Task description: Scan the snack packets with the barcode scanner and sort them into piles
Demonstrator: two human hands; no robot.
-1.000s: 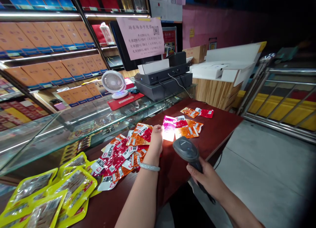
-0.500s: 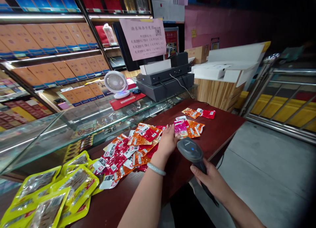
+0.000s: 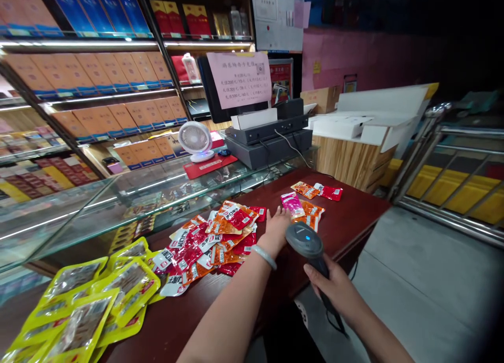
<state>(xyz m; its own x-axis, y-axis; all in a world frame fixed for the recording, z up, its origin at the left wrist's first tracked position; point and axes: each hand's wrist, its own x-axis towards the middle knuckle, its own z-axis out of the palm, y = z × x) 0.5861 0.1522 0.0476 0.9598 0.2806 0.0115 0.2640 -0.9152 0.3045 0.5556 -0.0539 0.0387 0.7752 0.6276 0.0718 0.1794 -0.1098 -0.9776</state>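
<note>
My right hand [image 3: 334, 281] is wrapped around the handle of a dark grey barcode scanner [image 3: 305, 239], whose small blue light is lit. My left hand [image 3: 277, 227], with a pale bangle on the wrist, lies low over the brown table with its fingers stretched out. Its fingertips are at the near left edge of a pink snack packet [image 3: 292, 204]; whether they press on it I cannot tell. Under and beside that one lie orange packets [image 3: 313, 212]. Left of the hand is a heap of red, orange and white snack packets [image 3: 220, 237].
Yellow-edged food packs [image 3: 90, 300] are piled at the near left. An orange packet [image 3: 305, 189] and a red packet [image 3: 331, 192] lie farther back. Along the far side runs a glass display case [image 3: 129, 195] bearing a fan [image 3: 196, 138] and a cash drawer [image 3: 271, 148]. A metal railing [image 3: 452, 195] stands right.
My left hand has shifted slightly right, away from the heap, and the pink packet beside it now lies at a different angle. The scanner stays in my right hand. The camera view has tilted up slightly.
</note>
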